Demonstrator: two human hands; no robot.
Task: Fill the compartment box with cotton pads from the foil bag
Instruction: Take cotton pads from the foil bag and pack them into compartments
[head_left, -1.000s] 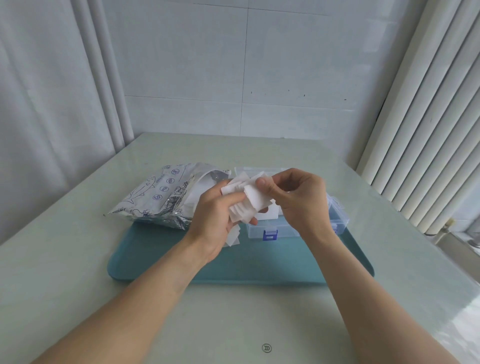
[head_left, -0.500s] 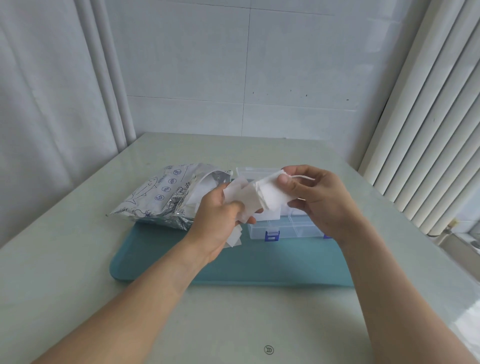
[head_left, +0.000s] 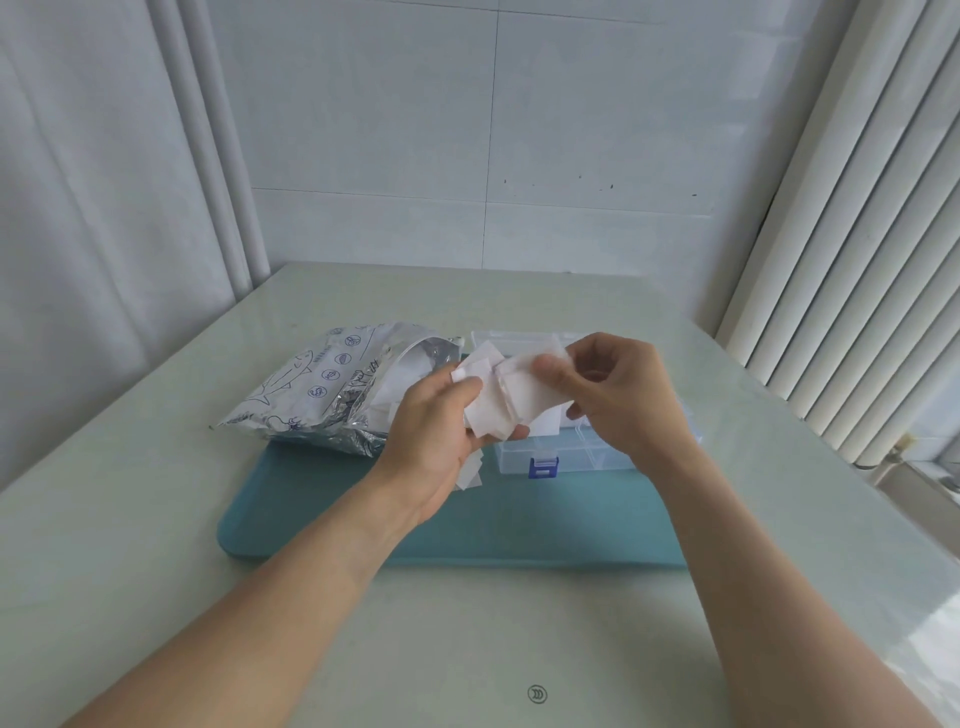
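My left hand grips a loose bunch of white cotton pads above the tray. My right hand pinches one pad from that bunch between thumb and fingers. Both hands hover over the clear compartment box with a blue latch, which hides most of its inside. The silver foil bag lies open on its side to the left, with white pads showing at its mouth. A few pads hang below my left palm.
The box and the bag's mouth sit on a teal tray on a pale green table. The box's clear lid stands open behind my hands. A wall is behind, a curtain at left, and a ribbed radiator at right.
My right hand came back left toward the bunch in my left hand and now pinches a pad there. My left hand stayed in place with its pads.
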